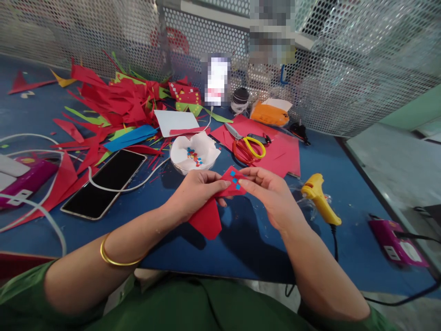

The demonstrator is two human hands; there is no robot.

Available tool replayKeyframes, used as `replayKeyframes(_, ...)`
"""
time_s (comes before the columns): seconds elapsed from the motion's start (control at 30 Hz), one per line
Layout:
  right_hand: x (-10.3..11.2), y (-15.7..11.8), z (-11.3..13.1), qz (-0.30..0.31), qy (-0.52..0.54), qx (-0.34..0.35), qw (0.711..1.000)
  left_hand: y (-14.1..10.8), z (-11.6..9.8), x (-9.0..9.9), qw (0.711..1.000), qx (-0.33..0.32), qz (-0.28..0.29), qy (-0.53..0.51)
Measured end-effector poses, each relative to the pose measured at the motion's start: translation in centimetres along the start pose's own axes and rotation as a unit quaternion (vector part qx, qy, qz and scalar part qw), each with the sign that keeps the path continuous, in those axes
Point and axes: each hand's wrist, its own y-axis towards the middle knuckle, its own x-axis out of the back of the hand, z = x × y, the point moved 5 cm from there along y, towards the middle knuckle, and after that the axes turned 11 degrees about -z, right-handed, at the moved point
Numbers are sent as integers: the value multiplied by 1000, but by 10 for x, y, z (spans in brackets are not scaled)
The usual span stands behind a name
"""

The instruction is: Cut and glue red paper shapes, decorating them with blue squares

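Between my two hands is a folded red paper piece with several small blue squares on its upper part. My left hand pinches it from the left, the thumb lying beside the squares. From the right, my right hand grips the same piece, its thumb pressed near the lowest blue square. Just beyond my left hand sits a white paper-lined bowl holding tiny coloured paper bits. Scissors with red and yellow handles lie on red paper sheets past my right hand.
A yellow glue gun lies at the right, near a purple box. At the left are a dark phone, a white cable and a heap of paper scraps. A lit phone stands against the perforated metal screen.
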Motion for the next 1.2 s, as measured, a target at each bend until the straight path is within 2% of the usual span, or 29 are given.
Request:
replayKeyframes(0.13, -4, -1, -6, 26, -11, -8, 1000, -1, -2, 0, 1000, -7, -5, 5)
replayKeyframes(0.4, -1, -2, 1, 18, -9, 7, 1000, 0, -1, 1, 1000, -3, 0, 6)
replayKeyframes(0.63, -5, -3, -1, 38, -24, 0, 999, -1, -3, 0, 1000, -4, -3, 6)
replayKeyframes(0.73, -2, -3, 4, 15, -14, 16, 1000, 0, -1, 0, 1000, -4, -2, 5)
replayKeyframes(0.87, 1, -1, 2, -18, 20, 24, 999, 0, 1, -3, 999, -13, 33, 20)
replayKeyframes(1.03, -1, 0, -3, -18, -20, 28, 999, -3, 1, -9, 996, -2, 67, 51)
replayKeyframes(1.2, -1, -2, 4, -17, 6, 38, 999, -3, -1, -7, 996, -7, 63, 62)
